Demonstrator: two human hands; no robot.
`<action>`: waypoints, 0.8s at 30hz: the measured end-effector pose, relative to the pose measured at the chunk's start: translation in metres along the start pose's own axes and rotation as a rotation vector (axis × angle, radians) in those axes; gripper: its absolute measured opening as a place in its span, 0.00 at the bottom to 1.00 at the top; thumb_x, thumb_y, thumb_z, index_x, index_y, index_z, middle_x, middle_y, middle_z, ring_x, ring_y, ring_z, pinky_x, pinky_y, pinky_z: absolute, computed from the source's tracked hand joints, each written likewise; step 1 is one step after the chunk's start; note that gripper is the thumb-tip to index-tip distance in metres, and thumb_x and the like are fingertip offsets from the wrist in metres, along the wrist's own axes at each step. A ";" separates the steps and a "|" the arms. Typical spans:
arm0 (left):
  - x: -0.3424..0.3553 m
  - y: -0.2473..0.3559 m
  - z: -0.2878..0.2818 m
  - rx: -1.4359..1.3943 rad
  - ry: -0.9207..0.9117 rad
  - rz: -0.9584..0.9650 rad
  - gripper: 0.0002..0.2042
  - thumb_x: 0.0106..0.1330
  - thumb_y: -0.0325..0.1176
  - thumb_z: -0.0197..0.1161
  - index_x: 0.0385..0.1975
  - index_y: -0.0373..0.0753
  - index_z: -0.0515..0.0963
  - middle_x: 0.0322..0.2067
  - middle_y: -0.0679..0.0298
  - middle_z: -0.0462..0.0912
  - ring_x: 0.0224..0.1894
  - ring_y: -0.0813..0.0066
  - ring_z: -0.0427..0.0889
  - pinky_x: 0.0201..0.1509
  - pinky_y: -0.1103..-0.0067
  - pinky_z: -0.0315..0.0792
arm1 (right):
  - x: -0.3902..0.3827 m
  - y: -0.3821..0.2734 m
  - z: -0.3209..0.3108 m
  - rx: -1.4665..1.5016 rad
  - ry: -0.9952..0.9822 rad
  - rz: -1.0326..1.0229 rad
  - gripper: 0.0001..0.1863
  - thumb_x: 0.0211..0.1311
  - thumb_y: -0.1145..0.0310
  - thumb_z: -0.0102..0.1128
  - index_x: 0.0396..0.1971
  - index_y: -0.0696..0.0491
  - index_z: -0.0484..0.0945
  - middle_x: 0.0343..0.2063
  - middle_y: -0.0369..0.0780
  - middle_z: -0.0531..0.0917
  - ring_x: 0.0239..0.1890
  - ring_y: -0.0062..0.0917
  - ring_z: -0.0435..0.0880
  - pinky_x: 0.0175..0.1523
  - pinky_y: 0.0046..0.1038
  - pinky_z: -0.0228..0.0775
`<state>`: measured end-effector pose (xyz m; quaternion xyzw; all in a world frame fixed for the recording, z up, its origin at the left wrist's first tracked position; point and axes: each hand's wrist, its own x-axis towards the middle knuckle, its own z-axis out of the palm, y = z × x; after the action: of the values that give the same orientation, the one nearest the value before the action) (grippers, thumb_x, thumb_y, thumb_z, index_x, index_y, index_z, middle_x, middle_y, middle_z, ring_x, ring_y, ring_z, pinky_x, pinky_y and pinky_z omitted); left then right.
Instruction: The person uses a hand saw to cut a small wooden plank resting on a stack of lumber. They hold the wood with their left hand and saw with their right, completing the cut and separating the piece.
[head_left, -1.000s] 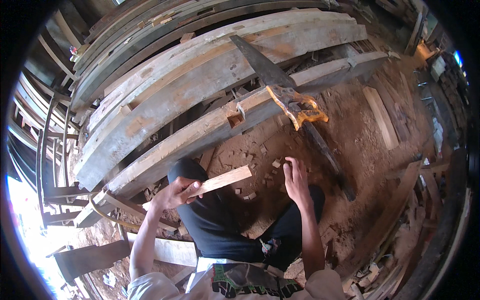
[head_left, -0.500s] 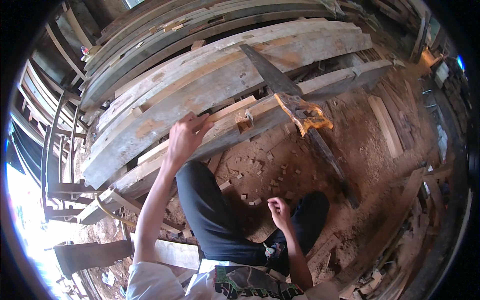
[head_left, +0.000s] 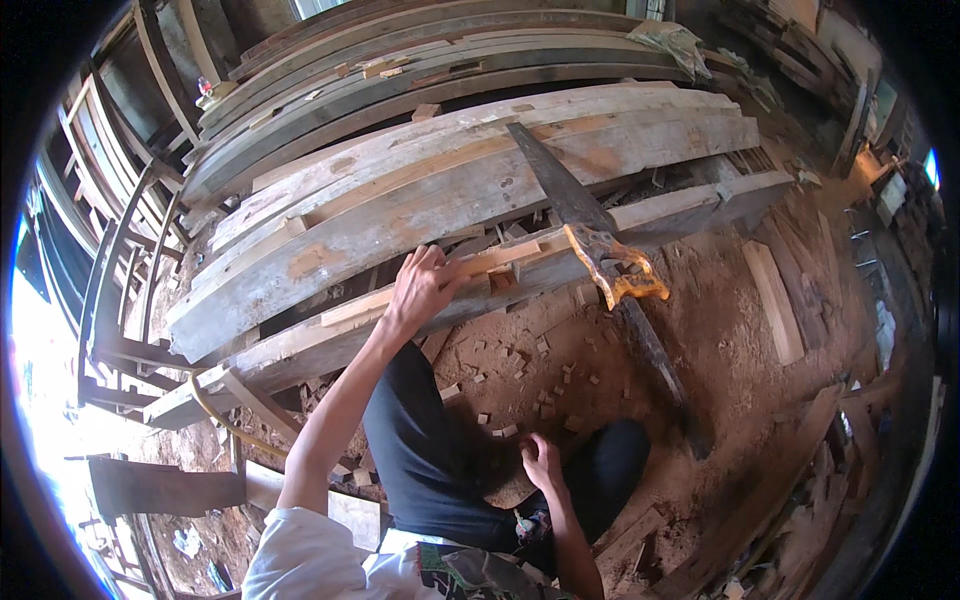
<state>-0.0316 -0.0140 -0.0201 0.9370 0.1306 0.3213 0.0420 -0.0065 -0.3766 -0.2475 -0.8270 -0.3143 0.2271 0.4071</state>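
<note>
My left hand (head_left: 425, 285) is closed on a narrow wooden strip (head_left: 500, 256) lying along the near timber beam (head_left: 290, 352). The strip's right end rests over a small notched wood block (head_left: 503, 278) on the beam. To the right, a handsaw (head_left: 618, 272) with a yellow-brown handle leans across the beams, its blade (head_left: 562, 180) pointing away from me. My right hand (head_left: 542, 463) hangs low beside my knee, fingers curled; whether it holds anything is hidden.
Long grey boards (head_left: 350, 240) lie stacked beyond the near beam. Small cut wood blocks (head_left: 545, 405) litter the dirt floor. A dark bar (head_left: 660, 375) slants down below the saw handle. A loose plank (head_left: 773, 300) lies at right, with scrap wood (head_left: 820, 480) at lower right.
The strip has shifted right and toward me with my left hand, now partly covering the notched block. My right hand stays low, still curled. The view has tilted slightly.
</note>
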 end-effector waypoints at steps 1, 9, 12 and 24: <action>-0.002 0.000 0.000 -0.015 0.014 -0.006 0.12 0.56 0.40 0.69 0.36 0.41 0.84 0.28 0.61 0.74 0.38 0.64 0.75 0.44 0.69 0.69 | -0.001 0.003 0.001 0.027 0.025 -0.039 0.14 0.58 0.66 0.60 0.42 0.56 0.79 0.38 0.51 0.83 0.44 0.46 0.82 0.48 0.40 0.73; -0.005 -0.006 -0.003 -0.063 -0.005 -0.042 0.13 0.55 0.39 0.70 0.36 0.40 0.85 0.30 0.59 0.75 0.38 0.62 0.76 0.47 0.68 0.69 | 0.005 -0.060 -0.040 0.361 0.016 0.064 0.10 0.58 0.69 0.63 0.38 0.56 0.80 0.31 0.43 0.84 0.35 0.31 0.85 0.40 0.31 0.74; -0.003 -0.003 -0.008 -0.066 -0.078 -0.074 0.14 0.57 0.40 0.69 0.40 0.40 0.86 0.32 0.57 0.77 0.40 0.60 0.76 0.48 0.67 0.69 | 0.025 -0.121 -0.110 0.255 0.452 -0.396 0.03 0.57 0.73 0.63 0.29 0.56 0.79 0.30 0.40 0.82 0.33 0.30 0.81 0.41 0.31 0.73; 0.021 -0.057 0.045 -0.073 -0.298 -0.514 0.29 0.70 0.55 0.45 0.35 0.32 0.82 0.35 0.40 0.83 0.42 0.37 0.81 0.47 0.54 0.74 | 0.192 -0.183 -0.266 -0.783 0.100 -0.427 0.31 0.38 0.72 0.74 0.46 0.51 0.68 0.45 0.41 0.71 0.53 0.38 0.70 0.59 0.41 0.60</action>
<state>-0.0005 0.0466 -0.0521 0.9079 0.3442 0.1636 0.1745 0.2342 -0.2957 0.0293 -0.8453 -0.5202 -0.0381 0.1160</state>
